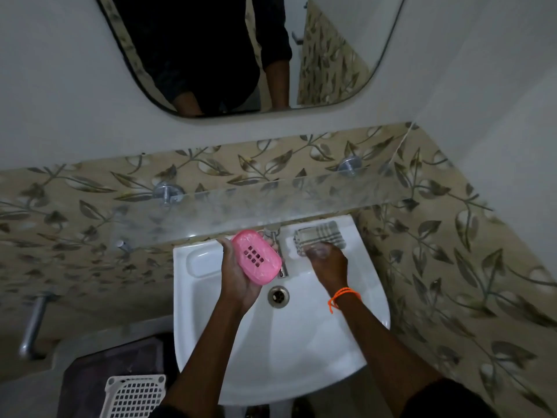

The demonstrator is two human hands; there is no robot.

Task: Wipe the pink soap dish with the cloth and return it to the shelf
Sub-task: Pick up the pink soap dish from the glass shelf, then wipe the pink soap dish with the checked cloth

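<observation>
So the biggest thing here is the mirror up on the far wall, then the leaf-pattern tiles, and a clear glass shelf running across on metal pegs just beyond the white sink. The shelf looks bare from what I can see, so that's where the dish ends up later.

Both arms reach out over the basin. The left hand cradles the pink soap dish from below, fingers curled round its far edge, drain slots facing up. Its long axis runs diagonally, far-left to near-right, right beside the tap. The right hand, orange thread on the wrist, is down on the checked cloth sitting folded on the far right rim of the sink. The fingertips are blurry, so I honestly can't tell if it's gripping the cloth or just touching it.

The bit that matters: the cloth is just right of the dish with only the tap between them, and the right hand is the nearer one. My guess is the cloth gets lifted and brought left across to the dish, since wiping hasn't started.
</observation>
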